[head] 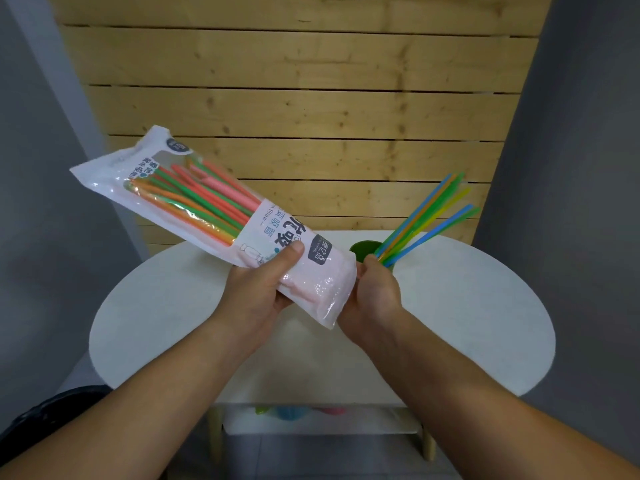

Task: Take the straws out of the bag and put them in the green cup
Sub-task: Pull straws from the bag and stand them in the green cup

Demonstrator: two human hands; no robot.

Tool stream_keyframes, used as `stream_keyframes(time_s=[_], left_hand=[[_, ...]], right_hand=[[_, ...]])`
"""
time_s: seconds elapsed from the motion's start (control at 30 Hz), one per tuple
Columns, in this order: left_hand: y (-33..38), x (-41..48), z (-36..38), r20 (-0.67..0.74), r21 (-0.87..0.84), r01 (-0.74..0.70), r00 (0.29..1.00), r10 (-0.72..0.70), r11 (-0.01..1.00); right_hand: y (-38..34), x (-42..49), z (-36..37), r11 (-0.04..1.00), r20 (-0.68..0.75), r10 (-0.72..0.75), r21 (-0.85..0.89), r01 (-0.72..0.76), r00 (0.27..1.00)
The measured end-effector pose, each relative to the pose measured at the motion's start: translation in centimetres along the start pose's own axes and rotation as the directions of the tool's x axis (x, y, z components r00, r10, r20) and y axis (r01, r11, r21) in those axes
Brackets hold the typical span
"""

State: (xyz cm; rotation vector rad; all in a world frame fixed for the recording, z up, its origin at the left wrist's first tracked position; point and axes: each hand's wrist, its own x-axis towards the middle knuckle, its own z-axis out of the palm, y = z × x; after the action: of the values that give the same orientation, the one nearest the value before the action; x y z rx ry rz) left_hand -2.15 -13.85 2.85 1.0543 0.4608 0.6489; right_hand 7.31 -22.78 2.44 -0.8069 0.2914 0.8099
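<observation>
Head view: over the white table (467,306), the left hand (263,289) grips the near end of the bag (311,271), thumb pressed on its printed front and fingers curled underneath. The bag slants up and away past the table's far left edge, with orange, green and pink straws (201,199) showing through its clear part. The right hand (375,292), just beside the bag's end, curls its fingers round the lower ends of the loose straws (426,216), which fan up to the right. The green cup (362,249) stands near the table's far edge, mostly hidden behind that hand. Whether the straw ends sit inside it cannot be told.
</observation>
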Motion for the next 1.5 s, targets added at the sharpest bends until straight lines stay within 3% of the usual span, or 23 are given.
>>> stream_keyframes(time_s=[0.07,0.17,0.3,0.43,0.6,1.5], left_hand=[[0.0,0.2,-0.1,-0.015,-0.051,0.025,1.0,-0.026,0.998],[0.2,0.4,-0.5,-0.035,-0.151,0.06,0.997,-0.066,0.987],[0.5,0.7,-1.1,-0.048,-0.234,0.082,0.994,-0.096,0.969],[0.5,0.6,-1.1,-0.054,-0.244,0.086,0.993,-0.102,0.966],[0.6,0.5,-1.1,-0.05,-0.256,0.095,0.992,-0.111,0.962],[1.1,0.4,-0.9,-0.074,-0.369,0.085,0.99,-0.121,0.925]], right_hand=[[-0.2,0.0,0.1,0.997,-0.02,-0.062,-0.038,0.061,0.998],[-0.9,0.1,-0.3,0.95,0.026,-0.157,-0.268,0.158,0.987],[-2.0,0.3,-1.1,0.755,0.121,-0.259,-0.593,0.279,0.958],[-2.8,-0.4,-1.5,0.788,0.263,-0.196,-0.531,0.311,0.945],[-3.4,-0.6,-1.5,0.825,0.287,-0.169,-0.481,0.295,0.943],[-4.1,-0.7,-2.1,0.887,0.195,-0.201,-0.38,0.263,0.96]])
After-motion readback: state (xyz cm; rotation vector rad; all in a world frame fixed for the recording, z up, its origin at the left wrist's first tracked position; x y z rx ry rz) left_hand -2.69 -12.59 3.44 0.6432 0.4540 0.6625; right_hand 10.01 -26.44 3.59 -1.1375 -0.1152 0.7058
